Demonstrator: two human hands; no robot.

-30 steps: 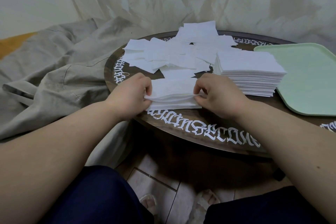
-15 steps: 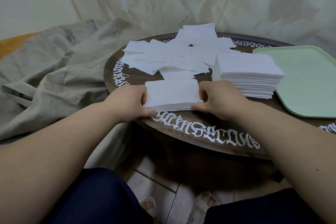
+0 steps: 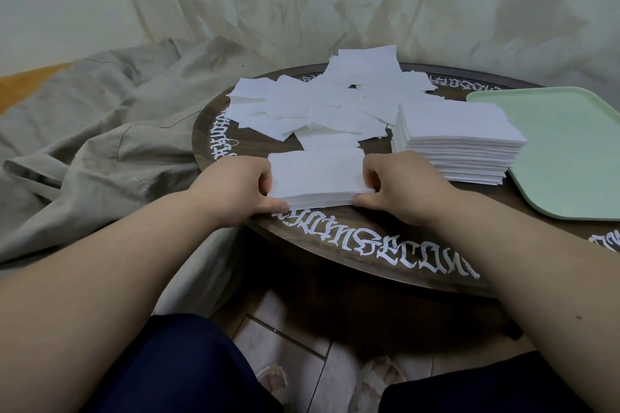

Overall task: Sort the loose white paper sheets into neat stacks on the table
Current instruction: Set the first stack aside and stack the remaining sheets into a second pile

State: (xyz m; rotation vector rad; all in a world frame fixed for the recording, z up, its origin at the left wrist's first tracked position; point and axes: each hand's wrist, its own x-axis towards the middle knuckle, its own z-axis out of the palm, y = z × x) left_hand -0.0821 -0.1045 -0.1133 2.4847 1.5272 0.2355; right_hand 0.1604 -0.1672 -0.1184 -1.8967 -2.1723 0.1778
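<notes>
Viewpoint: we look down from a head-worn camera at our two bare forearms reaching to a round dark worktop with white ornate lettering around its rim.
Small stack: a low, squared stack of white paper sheets lies at the near edge of the worktop, between our hands.
Left hand: our left hand holds the left end of the small stack, fingers curled against its side and the thumb lying along its near bottom corner.
Right hand: our right hand holds the right end the same way, fingers curled onto the stack's edge and the thumb at its near corner.
Loose sheets: a scattered heap of loose white sheets covers the middle and far part of the worktop, overlapping at many angles, just behind the small stack.
Tall stack: a much thicker, tidy stack of sheets stands to the right of the loose heap, near our right hand but apart from it.
Tray: a pale green tray lies at the right edge of the worktop, just beside the tall stack.
Surroundings: crumpled beige cloth lies to the left of the worktop, and a creased pale sheet hangs behind it.
Below: we see dark blue trousers at our knees and a tiled floor under the worktop.
</notes>
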